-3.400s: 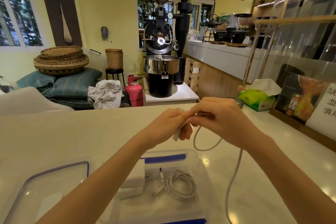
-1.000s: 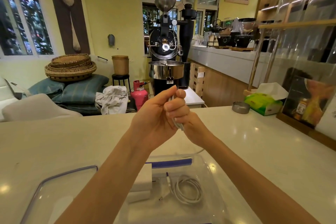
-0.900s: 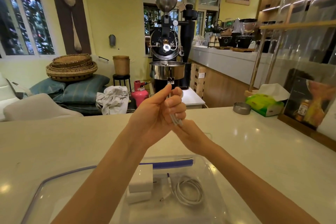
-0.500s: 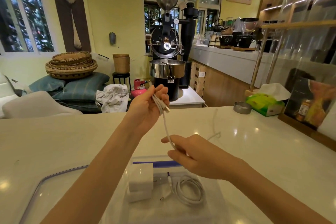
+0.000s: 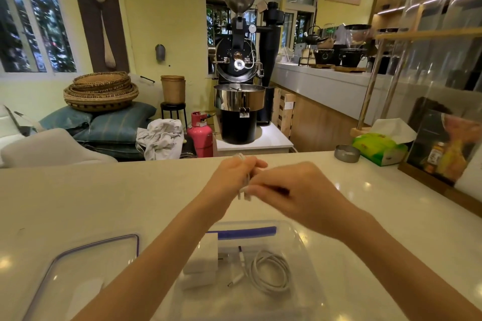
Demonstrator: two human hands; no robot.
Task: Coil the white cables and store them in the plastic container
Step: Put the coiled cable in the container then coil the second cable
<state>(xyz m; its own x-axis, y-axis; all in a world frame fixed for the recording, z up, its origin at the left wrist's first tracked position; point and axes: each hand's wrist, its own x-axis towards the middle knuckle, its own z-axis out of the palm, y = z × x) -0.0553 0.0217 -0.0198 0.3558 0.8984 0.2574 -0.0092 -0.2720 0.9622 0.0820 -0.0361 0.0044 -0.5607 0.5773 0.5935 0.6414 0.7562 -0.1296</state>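
Observation:
Above the white counter, my left hand (image 5: 230,177) holds a bunched white cable (image 5: 245,182) upright between its fingers. My right hand (image 5: 294,193) is pressed against it from the right, fingers pinched on the cable's lower end. Below my hands stands the clear plastic container (image 5: 310,242) with a blue clip at its far side. Inside it lie a coiled white cable (image 5: 271,272) and white chargers (image 5: 202,260). How much of the held cable is wound is hidden by my fingers.
The container's clear lid (image 5: 78,276) with a purple seal lies to the left. A small metal dish (image 5: 347,153) and a green tissue pack (image 5: 379,150) sit at the counter's far right, beside a display stand (image 5: 443,143).
Half a second ago my hands were apart with cable stretched between them. They have now come together lower over the counter, and the loose length is gathered into the left hand.

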